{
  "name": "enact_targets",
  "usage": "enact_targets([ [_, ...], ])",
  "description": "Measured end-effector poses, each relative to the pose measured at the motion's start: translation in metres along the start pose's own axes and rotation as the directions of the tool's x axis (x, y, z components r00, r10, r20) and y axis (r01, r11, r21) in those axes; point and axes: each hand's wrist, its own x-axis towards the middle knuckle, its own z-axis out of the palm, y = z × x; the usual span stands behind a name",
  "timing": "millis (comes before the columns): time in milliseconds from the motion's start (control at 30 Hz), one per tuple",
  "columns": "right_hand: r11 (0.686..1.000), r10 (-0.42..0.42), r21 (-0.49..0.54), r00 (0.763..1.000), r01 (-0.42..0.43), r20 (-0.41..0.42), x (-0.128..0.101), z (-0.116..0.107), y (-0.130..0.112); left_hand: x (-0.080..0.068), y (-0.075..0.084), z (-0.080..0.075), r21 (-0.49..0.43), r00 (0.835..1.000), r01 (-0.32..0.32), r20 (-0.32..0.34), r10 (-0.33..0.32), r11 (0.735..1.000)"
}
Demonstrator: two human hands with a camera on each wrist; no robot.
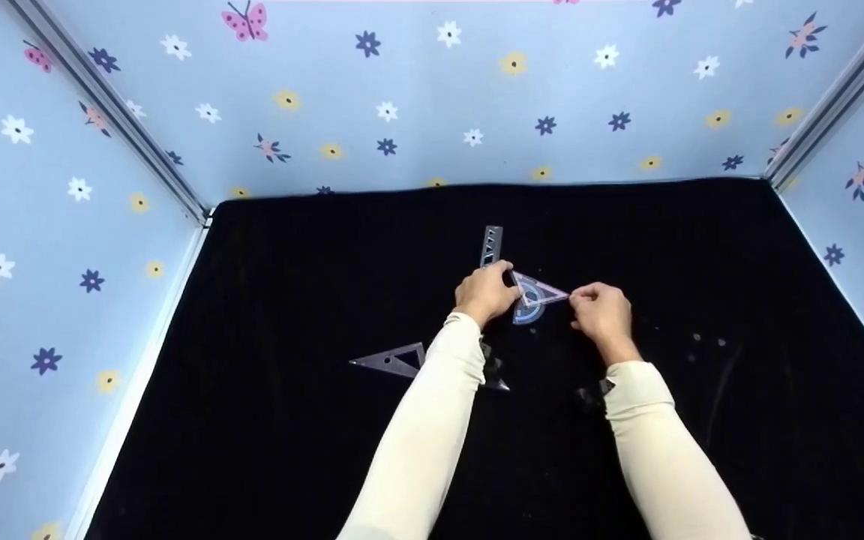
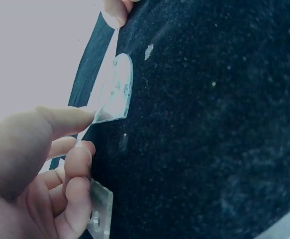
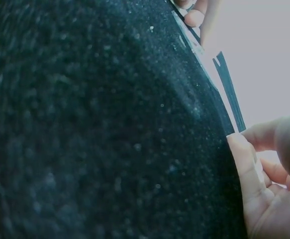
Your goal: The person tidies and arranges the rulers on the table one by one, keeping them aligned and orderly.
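Note:
Between the two hands is a clear set square [image 1: 548, 289] with a pinkish edge. My left hand [image 1: 486, 292] pinches its left side between thumb and fingers, as the left wrist view also shows. At its pointed right corner, my right hand [image 1: 601, 309] pinches the tip with thumb and forefinger. A clear bluish protractor [image 1: 528, 312] lies on the black cloth, partly overlapped by the set square in the head view. Just beyond the left hand lies a clear ruler [image 1: 491, 244] with triangular cutouts, its near end hidden by that hand.
A larger clear set square [image 1: 387, 361] lies on the black cloth [image 1: 289, 285], partly covered by the left forearm. Blue flowered walls [image 1: 417, 90] stand at the back and on both sides. Pale specks mark the cloth right of the right hand.

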Motion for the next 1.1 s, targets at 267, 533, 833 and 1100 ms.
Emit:
enact_targets([
  [267,0.997,-0.005,-0.075,1.000,0.005,0.000,-0.0004,-0.0005,-0.0009,-0.0020,-0.0039,-0.0018,-0.107,0.999,0.036,0.007,-0.036,0.994],
  [533,1.000,-0.001,-0.022,1.000,0.000,-0.016,-0.0011,0.0010,0.0002,-0.0019,-0.0043,0.0017,-0.074,0.999,0.039,-0.023,-0.041,0.996],
  [833,1.000,-0.011,-0.004,1.000,0.011,-0.020,-0.0019,0.0015,-0.0009,-0.0049,-0.0053,-0.0009,-0.100,0.998,0.042,-0.036,-0.045,0.994],
  [1100,0.998,0.024,0.061,1.000,-0.025,0.007,0.0000,0.0015,-0.0009,-0.0059,-0.0037,-0.0014,-0.192,0.998,0.070,0.018,-0.068,0.979],
])
